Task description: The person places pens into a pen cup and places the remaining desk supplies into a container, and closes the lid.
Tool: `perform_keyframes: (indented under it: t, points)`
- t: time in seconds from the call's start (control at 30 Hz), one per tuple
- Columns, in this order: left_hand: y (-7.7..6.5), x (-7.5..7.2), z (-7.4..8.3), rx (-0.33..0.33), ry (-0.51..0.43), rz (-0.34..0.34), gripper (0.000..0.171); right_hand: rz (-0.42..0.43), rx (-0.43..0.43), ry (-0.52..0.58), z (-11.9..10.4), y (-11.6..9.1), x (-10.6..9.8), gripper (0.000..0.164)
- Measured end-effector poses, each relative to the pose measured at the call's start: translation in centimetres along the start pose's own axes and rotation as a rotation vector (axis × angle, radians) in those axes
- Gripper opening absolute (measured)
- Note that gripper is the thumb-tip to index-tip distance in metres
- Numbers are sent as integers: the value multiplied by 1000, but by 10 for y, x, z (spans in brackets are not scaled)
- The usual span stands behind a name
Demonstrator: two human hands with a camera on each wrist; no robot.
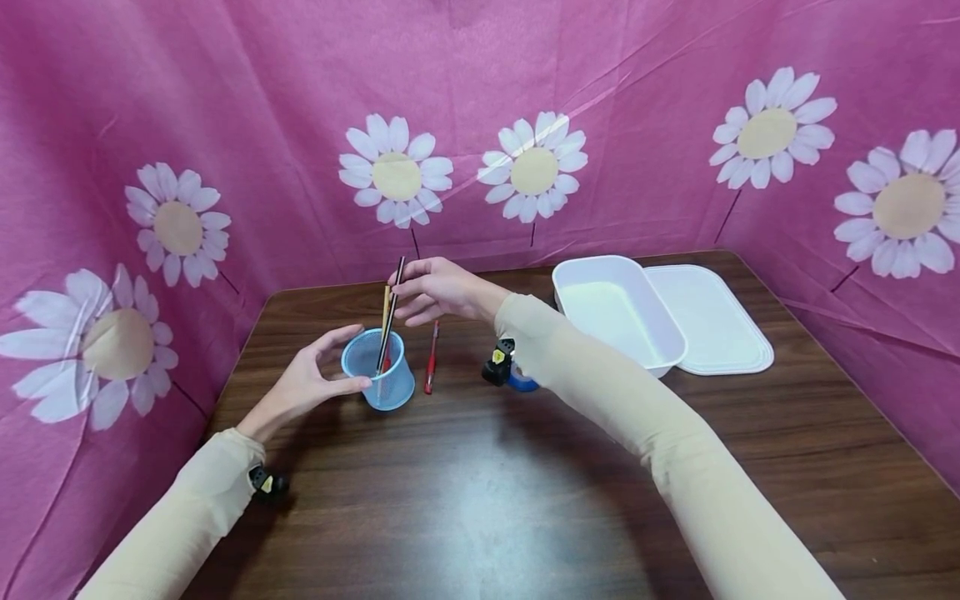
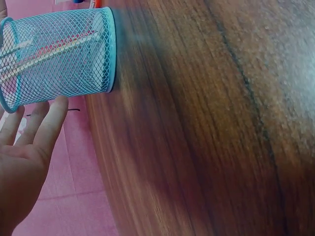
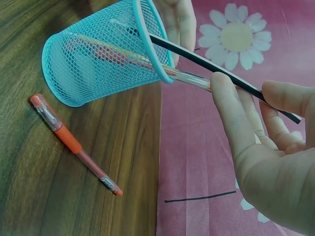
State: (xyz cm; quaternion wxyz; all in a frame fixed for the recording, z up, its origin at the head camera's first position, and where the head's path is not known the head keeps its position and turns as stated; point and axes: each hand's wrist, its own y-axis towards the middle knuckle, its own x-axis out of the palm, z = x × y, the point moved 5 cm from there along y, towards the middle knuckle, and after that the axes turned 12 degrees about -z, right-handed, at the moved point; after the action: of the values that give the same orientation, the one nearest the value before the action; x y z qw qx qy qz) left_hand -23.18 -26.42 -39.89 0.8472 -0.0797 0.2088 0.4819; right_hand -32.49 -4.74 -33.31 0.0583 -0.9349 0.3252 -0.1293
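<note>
A light-blue mesh pen holder (image 1: 390, 390) stands upright on the table. My left hand (image 1: 307, 377) holds it from the left, thumb at the near side of the rim and fingers (image 2: 53, 120) against the mesh. Over its mouth, my right hand (image 1: 441, 287) pinches the upper part of a slim black pencil with a pale stripe (image 3: 211, 66), whose lower end is inside the holder. A clear and yellowish pen (image 3: 192, 79) leans beside the pencil, close to the right fingers, and something red shows through the mesh. A red pen (image 1: 431, 360) lies just right of the holder.
A white plastic box (image 1: 618, 321) without its cover stands at the right, with a white lid (image 1: 723, 325) lying beside it. A blue roll of tape (image 1: 523, 382) is partly hidden by the right wrist camera. Pink flowered cloth (image 1: 465, 75) hangs around the wooden table (image 1: 480, 500).
</note>
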Motion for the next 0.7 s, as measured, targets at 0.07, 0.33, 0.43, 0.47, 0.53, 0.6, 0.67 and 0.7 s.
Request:
perform_keyframes:
  t: [0.07,0.33,0.43,0.47,0.53,0.6,0.67,0.7]
  points:
    - [0,0,-1,-6,5,5,80,0,5,-10,2,1,0,24]
    - [1,3,-4,-52,-73,2,81,5,37,-24,12,3,0,21]
    - [1,3,-4,-63,-76,0,80,7,48,-22,17,3,0,22]
    - [1,3,-5,-66,-71,1,79,6,51,-29,19,3,0,22]
    - [0,3,-5,-73,-61,2,78,6,57,-44,22,3,0,23]
    - [0,3,-6,-78,-46,5,78,8,59,-58,24,3,0,23]
    - [-1,3,-6,-82,-38,8,78,11,60,-72,26,3,0,23]
    - [-1,3,-5,-85,-37,9,78,12,61,-77,26,4,0,23]
